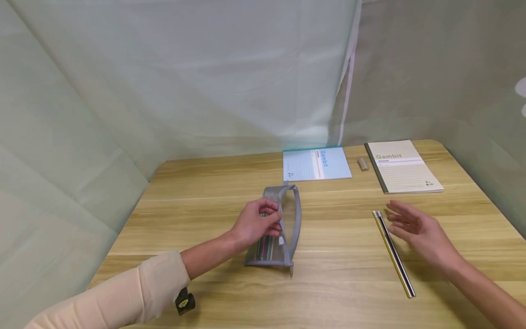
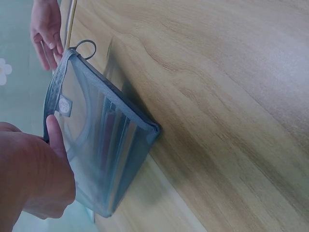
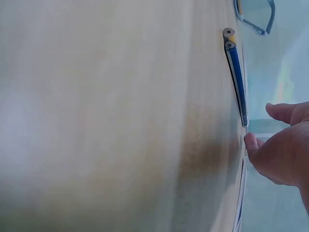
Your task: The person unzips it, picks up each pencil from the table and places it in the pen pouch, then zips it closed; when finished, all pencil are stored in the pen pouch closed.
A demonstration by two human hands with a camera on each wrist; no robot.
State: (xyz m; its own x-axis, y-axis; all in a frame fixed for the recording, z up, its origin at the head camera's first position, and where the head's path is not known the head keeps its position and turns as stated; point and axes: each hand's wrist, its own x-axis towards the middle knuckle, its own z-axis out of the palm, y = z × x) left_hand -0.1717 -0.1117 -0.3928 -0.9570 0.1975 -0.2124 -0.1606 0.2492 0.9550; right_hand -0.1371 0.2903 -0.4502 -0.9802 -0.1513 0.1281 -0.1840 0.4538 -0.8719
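Observation:
A grey mesh pencil case point(image 1: 273, 249) lies unzipped at the middle of the table, its mouth gaping toward the right. Through the mesh, several slim coloured sticks, perhaps pencils, show inside point(image 2: 113, 140). My left hand point(image 1: 259, 221) pinches the near edge of the case's opening between thumb and fingers. On the right, two pencils point(image 1: 394, 253) lie side by side, one yellow-and-dark, one dark blue with a pale stripe. Just right of them hovers my right hand point(image 1: 423, 235), fingers spread loosely and holding nothing. In the right wrist view the pencils point(image 3: 235, 72) lie apart from the hand.
Behind the case lies a blue notebook point(image 1: 316, 163). A cream notebook point(image 1: 404, 167) sits at the back right, with a small beige eraser-like block point(image 1: 363, 164) between the two. Fabric curtains point(image 1: 246, 82) stand along the table's back and sides.

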